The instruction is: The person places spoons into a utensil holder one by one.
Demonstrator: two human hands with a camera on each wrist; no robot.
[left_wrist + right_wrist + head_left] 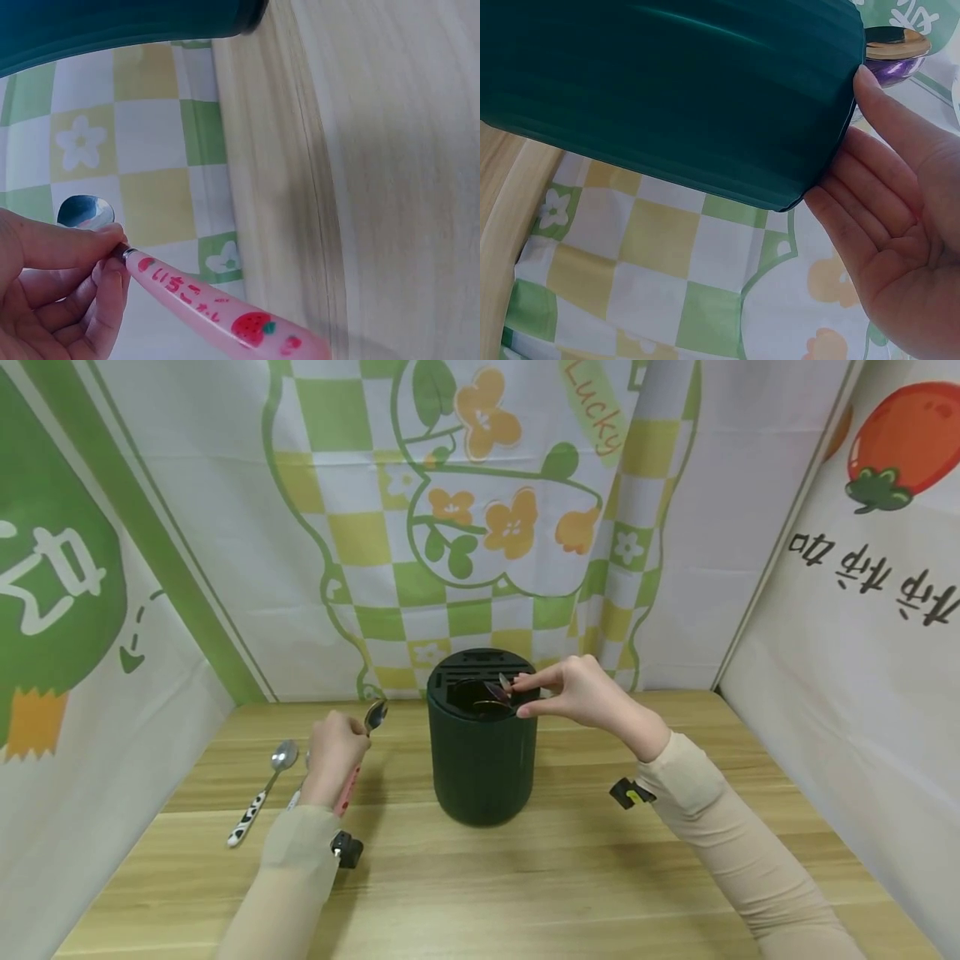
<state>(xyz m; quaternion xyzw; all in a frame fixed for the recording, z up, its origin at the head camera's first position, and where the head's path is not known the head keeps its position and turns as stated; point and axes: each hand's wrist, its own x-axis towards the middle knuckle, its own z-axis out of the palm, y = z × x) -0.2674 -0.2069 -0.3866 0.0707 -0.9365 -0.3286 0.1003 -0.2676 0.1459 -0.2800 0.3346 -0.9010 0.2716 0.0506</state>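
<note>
My left hand (335, 756) pinches a spoon (202, 300) with a pink strawberry-print handle by its metal neck. Its bowl points up and away, to the left of a dark green ribbed holder (483, 768). At the right side of the holder's top, my right hand (581, 693) touches the rim with thumb and fingertips, fingers mostly straight. Spoon bowls (498, 693) poke out of the opening beside these fingertips. One shows a shiny purple and gold bowl (896, 56) in the right wrist view. The handles inside are hidden by the holder's wall.
On the left of the wooden table (480, 893) lies a spoon (258, 797) with a cow-print handle. Beside it another spoon (295, 797) is mostly hidden by the left hand and forearm. A printed curtain (480, 618) hangs right behind the holder, with fabric walls on both sides.
</note>
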